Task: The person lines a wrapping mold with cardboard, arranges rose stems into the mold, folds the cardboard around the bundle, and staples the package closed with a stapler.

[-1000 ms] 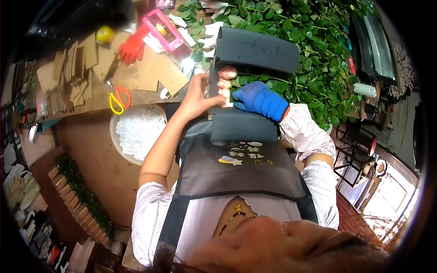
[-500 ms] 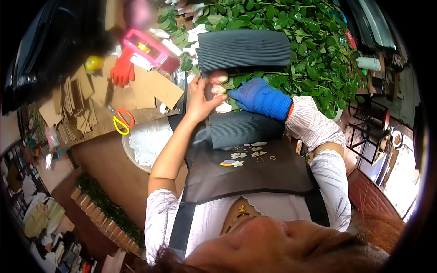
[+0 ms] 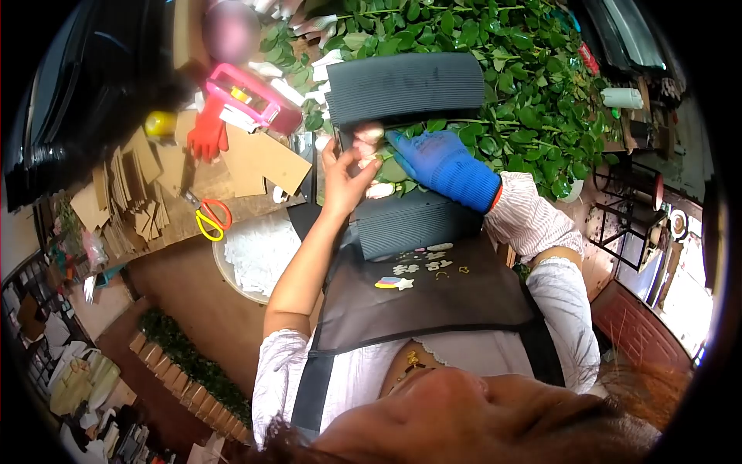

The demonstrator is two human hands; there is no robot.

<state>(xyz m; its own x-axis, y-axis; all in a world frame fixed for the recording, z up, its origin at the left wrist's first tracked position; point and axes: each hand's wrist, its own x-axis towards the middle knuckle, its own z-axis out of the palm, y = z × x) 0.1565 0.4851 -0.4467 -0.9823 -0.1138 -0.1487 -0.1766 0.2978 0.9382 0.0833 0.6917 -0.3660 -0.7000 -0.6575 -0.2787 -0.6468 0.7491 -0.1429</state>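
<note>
Pale pink rose heads (image 3: 369, 133) lie in a short column between two ribbed dark grey pads, the far pad (image 3: 406, 85) and the near pad (image 3: 417, 223). My bare left hand (image 3: 345, 176) curls its fingers and thumb round a rose head in the middle of the column. In a blue knitted glove, my right hand (image 3: 444, 165) is at the leafy stem side of the same roses, fingers curled with the index finger stretched toward the blooms. The stem at its fingertips is mostly hidden. Another bloom (image 3: 380, 190) rests beside the near pad.
Leafy rose stems (image 3: 525, 100) heap up behind and to the right. On the left are cardboard pieces (image 3: 267, 161), a red glove (image 3: 207, 131), a pink holder (image 3: 259, 100) and scissors (image 3: 214, 219). Below the table edge stands a tub (image 3: 259, 255) of white pieces.
My right index finger has stretched out toward the upper blooms. My left fingers have shifted slightly on the rose heads. The whole view has tilted a little.
</note>
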